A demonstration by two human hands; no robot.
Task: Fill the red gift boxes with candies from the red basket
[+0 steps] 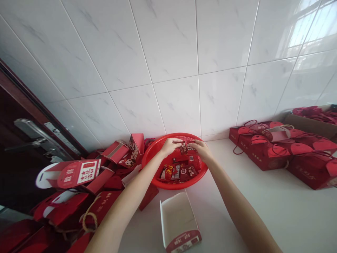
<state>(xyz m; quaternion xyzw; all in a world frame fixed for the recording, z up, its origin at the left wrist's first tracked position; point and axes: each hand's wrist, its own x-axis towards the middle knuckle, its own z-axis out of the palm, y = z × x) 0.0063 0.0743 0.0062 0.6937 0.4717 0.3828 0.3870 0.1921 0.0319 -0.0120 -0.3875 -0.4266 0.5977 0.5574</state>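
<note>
Both hands reach over a red plastic basket [147,165] with perforated sides, which stands against the tiled wall. My left hand [170,146] has its fingers pinched at a small dark-red wrapped candy [183,148]. Facing it, my right hand [202,150] is closed on another wrapped candy [191,149] with pale lettering. Part of the fingertips is hard to make out. Lower in the basket lie several more wrapped candies [176,172] in red, brown and silver. Nearer to me, an open gift box [179,214], white inside with a red printed front, sits on the white tabletop.
Red gift boxes [89,174] are heaped on the left, some with rope handles. Closed red boxes [271,151] stand in rows at the right, before a cardboard carton [302,123] of red items. A dark door with a metal handle [34,130] is far left.
</note>
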